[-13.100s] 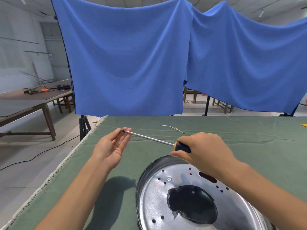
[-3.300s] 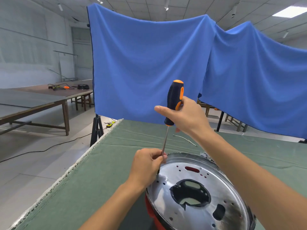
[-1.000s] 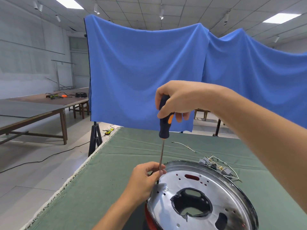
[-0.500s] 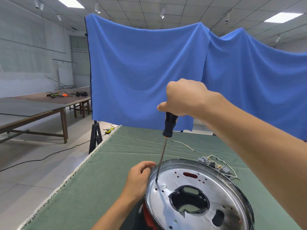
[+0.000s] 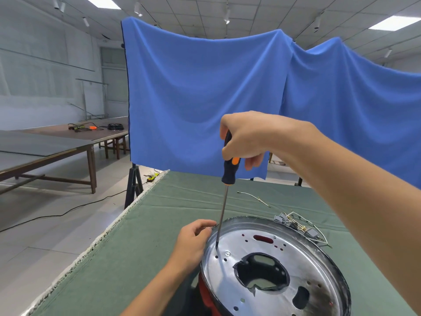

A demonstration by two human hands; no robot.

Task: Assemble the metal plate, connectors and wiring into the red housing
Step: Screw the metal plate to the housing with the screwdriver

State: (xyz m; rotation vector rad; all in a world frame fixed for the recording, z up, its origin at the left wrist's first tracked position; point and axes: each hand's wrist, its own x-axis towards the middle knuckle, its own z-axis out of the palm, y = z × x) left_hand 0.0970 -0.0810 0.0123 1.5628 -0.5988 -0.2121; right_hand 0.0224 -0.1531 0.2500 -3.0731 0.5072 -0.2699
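The round, shiny metal plate (image 5: 273, 267) with its large irregular centre cutout sits on top of the red housing (image 5: 206, 293), of which only a strip shows under the plate's near-left edge; both rest on the green cloth-covered bench (image 5: 141, 236). The right hand (image 5: 247, 137) is wrapped from above around the black-and-orange handle of a long-shafted screwdriver (image 5: 224, 201), fingers curled fully closed on the grip, with the shaft nearly upright and its tip down on the plate near a small hole by the left rim. The left hand (image 5: 193, 240) rests against the plate's left rim, its fingers (image 5: 205, 224) curled at the edge beside the shaft; whether they pinch the rim or just steady it is hard to tell. The plate looks like thin, stiff pressed sheet: light, rigid, slick on its polished face, probably sharp at the cutout and holes, so the rolled outer rim is the sensible place to hold it. It would likely spin or slide on the housing under screwdriver torque unless braced. A bundle of thin wires with small connectors (image 5: 298, 224) lies just beyond the plate's far rim, limp and easily snagged; it is best lifted by the connector bodies. A loose bent wire (image 5: 252, 197) lies farther back on the bench.
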